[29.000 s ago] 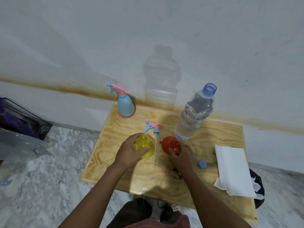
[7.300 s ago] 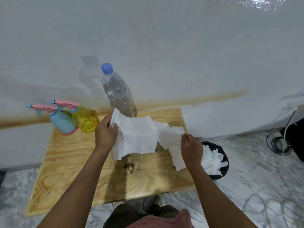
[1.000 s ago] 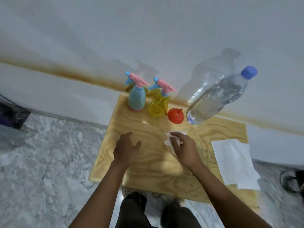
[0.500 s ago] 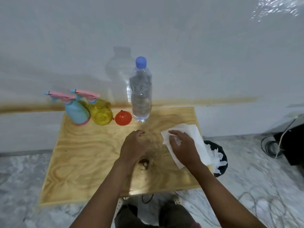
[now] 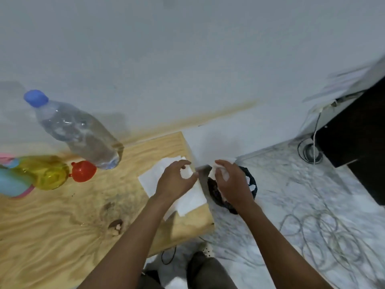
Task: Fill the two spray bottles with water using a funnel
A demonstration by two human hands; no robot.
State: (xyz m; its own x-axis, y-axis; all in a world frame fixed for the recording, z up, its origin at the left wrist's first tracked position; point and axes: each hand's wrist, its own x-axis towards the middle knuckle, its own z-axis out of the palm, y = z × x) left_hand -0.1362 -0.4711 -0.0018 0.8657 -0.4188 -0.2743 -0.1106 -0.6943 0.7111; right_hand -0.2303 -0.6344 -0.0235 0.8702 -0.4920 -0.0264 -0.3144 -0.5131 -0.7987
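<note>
Currently, both forearms enter from the bottom of the frame and converge toward the centre, over the right edge of the wooden table (image 5: pixel 62 230).

Left hand (image 5: pixel 176 181): positioned at frame centre, back of the hand toward the camera, above the paper towel sheets (image 5: pixel 188 200) that lie flat at the table's right edge. The fingers are loosely curved and the thumb stands apart from them, leaving a narrow opening in which white paper shows. Whether the fingertips touch the sheets cannot be told.

Right hand (image 5: pixel 232 184): positioned just right of centre, beyond the table edge, directly over the black bin (image 5: pixel 253 187) on the marble floor (image 5: pixel 291 184). The fingers are curled round a crumpled tissue wad (image 5: pixel 219 174), white, which shows at the fingers and thumb. The two hands are near each other but apart.

Task items, all in the left part of the frame and well apart from both hands:
- Water bottle (image 5: pixel 79 134): clear, blue cap (image 5: pixel 35 98) fitted, standing at the back of the table; it appears tilted by the wide-angle lens.
- Funnel (image 5: pixel 83 171): red, on the table just below the bottle's base.
- Yellow spray bottle (image 5: pixel 46 173): just left of the funnel.
- Blue spray bottle (image 5: pixel 9 183): at the left edge, touching or just beside the yellow one; partly cut off.

Motion blur softens these items, so their fill levels cannot be read.

Grey cables (image 5: pixel 316 228) lie looped on the floor at lower right. A dark cabinet (image 5: pixel 358 140) occupies the right edge.
</note>
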